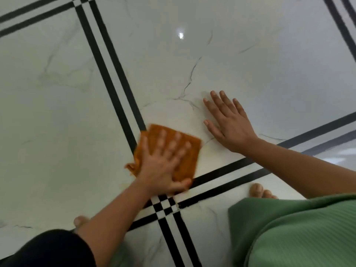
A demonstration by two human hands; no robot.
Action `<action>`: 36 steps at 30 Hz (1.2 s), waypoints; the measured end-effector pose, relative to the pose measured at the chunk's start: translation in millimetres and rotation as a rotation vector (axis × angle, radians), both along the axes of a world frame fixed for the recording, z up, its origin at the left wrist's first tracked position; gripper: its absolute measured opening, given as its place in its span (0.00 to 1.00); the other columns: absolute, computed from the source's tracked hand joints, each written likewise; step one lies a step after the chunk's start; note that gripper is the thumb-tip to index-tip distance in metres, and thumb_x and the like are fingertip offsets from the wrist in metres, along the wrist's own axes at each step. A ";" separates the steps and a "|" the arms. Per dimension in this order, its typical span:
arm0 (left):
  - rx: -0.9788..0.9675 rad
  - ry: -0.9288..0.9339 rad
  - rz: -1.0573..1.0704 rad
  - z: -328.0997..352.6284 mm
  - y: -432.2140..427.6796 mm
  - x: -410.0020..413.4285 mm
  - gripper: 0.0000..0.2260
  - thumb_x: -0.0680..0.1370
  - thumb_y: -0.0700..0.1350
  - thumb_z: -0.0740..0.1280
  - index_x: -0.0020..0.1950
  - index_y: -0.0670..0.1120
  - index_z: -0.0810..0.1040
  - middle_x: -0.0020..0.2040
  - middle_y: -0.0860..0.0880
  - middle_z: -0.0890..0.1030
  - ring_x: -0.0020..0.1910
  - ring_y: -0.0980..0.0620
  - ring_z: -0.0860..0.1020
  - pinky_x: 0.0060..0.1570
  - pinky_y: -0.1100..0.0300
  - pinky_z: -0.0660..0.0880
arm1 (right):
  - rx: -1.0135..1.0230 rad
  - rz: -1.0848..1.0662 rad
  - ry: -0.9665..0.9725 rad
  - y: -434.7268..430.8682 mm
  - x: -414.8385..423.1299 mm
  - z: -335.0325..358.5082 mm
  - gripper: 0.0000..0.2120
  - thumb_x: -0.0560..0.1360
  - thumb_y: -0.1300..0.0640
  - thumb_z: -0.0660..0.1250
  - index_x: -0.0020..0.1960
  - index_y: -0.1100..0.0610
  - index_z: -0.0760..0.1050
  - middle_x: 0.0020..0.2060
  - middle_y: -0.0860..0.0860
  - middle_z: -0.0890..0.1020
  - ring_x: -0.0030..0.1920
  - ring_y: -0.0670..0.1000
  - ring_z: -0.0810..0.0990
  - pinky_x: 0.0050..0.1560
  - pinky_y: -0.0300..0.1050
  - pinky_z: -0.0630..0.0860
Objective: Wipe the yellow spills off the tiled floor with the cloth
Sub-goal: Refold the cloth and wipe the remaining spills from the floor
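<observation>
Toes [257,189] of one bare foot lie behind the right wrist, another foot's toes [81,221] lie beside the left forearm, and green ribbed fabric [298,237] lies behind them. The left hand [163,166] presses the orange cloth [192,160] flat, fingers [172,146] spread and straight, blurred. The cloth's far corner overlaps the black stripes [113,89]. The right hand [233,128] lies palm-down just beside the cloth, fingers [221,101] straight, holding nothing. A faint yellow spill [205,151] tints the floor [57,112] between cloth and right thumb. Glossy, veined white tile lies open beyond both sets of fingertips.
</observation>
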State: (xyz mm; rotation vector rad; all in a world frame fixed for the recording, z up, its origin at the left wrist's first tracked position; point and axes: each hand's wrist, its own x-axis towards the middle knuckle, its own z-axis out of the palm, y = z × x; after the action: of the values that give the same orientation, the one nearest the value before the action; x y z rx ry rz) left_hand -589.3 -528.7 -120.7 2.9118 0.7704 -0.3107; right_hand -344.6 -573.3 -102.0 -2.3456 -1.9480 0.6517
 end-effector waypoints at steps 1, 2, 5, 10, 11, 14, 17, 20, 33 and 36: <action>0.045 0.004 0.164 -2.2 16.9 -8.9 0.43 0.66 0.74 0.51 0.76 0.55 0.47 0.77 0.47 0.48 0.74 0.36 0.47 0.63 0.27 0.45 | -0.006 0.015 0.008 -1.0 -3.9 -1.0 0.31 0.76 0.39 0.38 0.76 0.50 0.45 0.76 0.50 0.47 0.75 0.50 0.42 0.73 0.48 0.38; 0.060 0.003 0.396 -2.1 29.5 -18.4 0.44 0.66 0.74 0.51 0.76 0.54 0.47 0.77 0.46 0.48 0.74 0.36 0.47 0.64 0.29 0.41 | -0.013 0.036 0.010 -2.6 -7.2 -1.5 0.31 0.76 0.39 0.39 0.76 0.50 0.44 0.76 0.50 0.47 0.75 0.49 0.41 0.73 0.48 0.38; 0.031 0.010 0.736 1.9 15.0 -28.7 0.44 0.66 0.74 0.49 0.76 0.51 0.47 0.77 0.43 0.47 0.74 0.34 0.44 0.63 0.29 0.38 | -0.009 0.076 -0.015 1.0 -9.1 -0.7 0.31 0.76 0.39 0.38 0.76 0.49 0.42 0.76 0.49 0.46 0.75 0.48 0.39 0.73 0.48 0.37; -0.045 0.025 0.110 3.8 -31.8 -11.8 0.43 0.67 0.74 0.51 0.76 0.51 0.51 0.77 0.44 0.49 0.73 0.34 0.47 0.61 0.26 0.50 | -0.012 0.095 -0.047 10.2 -14.7 0.5 0.32 0.75 0.38 0.37 0.76 0.50 0.43 0.76 0.50 0.46 0.75 0.49 0.39 0.72 0.48 0.37; -0.007 0.020 0.106 1.3 -15.1 -15.0 0.43 0.67 0.74 0.51 0.76 0.52 0.51 0.77 0.45 0.50 0.74 0.36 0.48 0.61 0.26 0.50 | -0.010 0.100 -0.042 11.2 -18.8 -0.1 0.32 0.75 0.38 0.37 0.76 0.50 0.43 0.76 0.50 0.46 0.75 0.49 0.40 0.72 0.48 0.37; 0.055 0.000 0.538 0.0 19.0 -38.4 0.43 0.67 0.73 0.50 0.76 0.52 0.49 0.77 0.46 0.49 0.74 0.37 0.47 0.64 0.28 0.41 | -0.014 0.163 -0.022 15.1 -34.7 1.3 0.32 0.75 0.39 0.38 0.76 0.50 0.44 0.76 0.51 0.47 0.75 0.50 0.41 0.72 0.48 0.38; -0.002 0.022 0.762 5.2 -18.8 -52.1 0.43 0.68 0.74 0.47 0.76 0.50 0.48 0.77 0.44 0.48 0.74 0.35 0.45 0.64 0.30 0.39 | 0.006 0.308 -0.008 22.1 -54.2 1.7 0.31 0.76 0.38 0.38 0.76 0.51 0.45 0.76 0.52 0.49 0.75 0.50 0.41 0.72 0.49 0.38; -0.021 0.055 0.482 1.8 -49.1 -72.0 0.42 0.69 0.74 0.45 0.77 0.51 0.48 0.77 0.46 0.45 0.74 0.36 0.47 0.64 0.27 0.46 | 0.015 0.443 -0.003 30.4 -72.3 -1.3 0.31 0.77 0.39 0.37 0.76 0.52 0.46 0.76 0.53 0.51 0.74 0.51 0.42 0.72 0.51 0.41; -0.116 -0.035 0.926 17.8 -35.2 -56.4 0.42 0.70 0.73 0.46 0.76 0.47 0.47 0.77 0.42 0.50 0.75 0.39 0.49 0.68 0.38 0.46 | -0.016 0.307 0.170 50.2 -118.8 17.6 0.26 0.76 0.38 0.55 0.67 0.53 0.69 0.61 0.53 0.72 0.63 0.54 0.66 0.62 0.51 0.61; -0.176 -0.294 1.029 31.4 -21.1 -71.4 0.34 0.74 0.64 0.52 0.76 0.49 0.52 0.76 0.46 0.56 0.74 0.46 0.56 0.68 0.44 0.53 | -0.095 0.270 0.224 58.7 -137.3 19.3 0.28 0.74 0.36 0.58 0.68 0.51 0.67 0.62 0.51 0.71 0.64 0.52 0.65 0.63 0.51 0.60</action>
State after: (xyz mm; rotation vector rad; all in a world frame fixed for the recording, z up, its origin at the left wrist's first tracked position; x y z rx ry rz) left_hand -660.7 -549.8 -89.3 1.9628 1.8613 0.1470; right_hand -481.8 -514.6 -82.8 -1.9675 -2.1880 0.9950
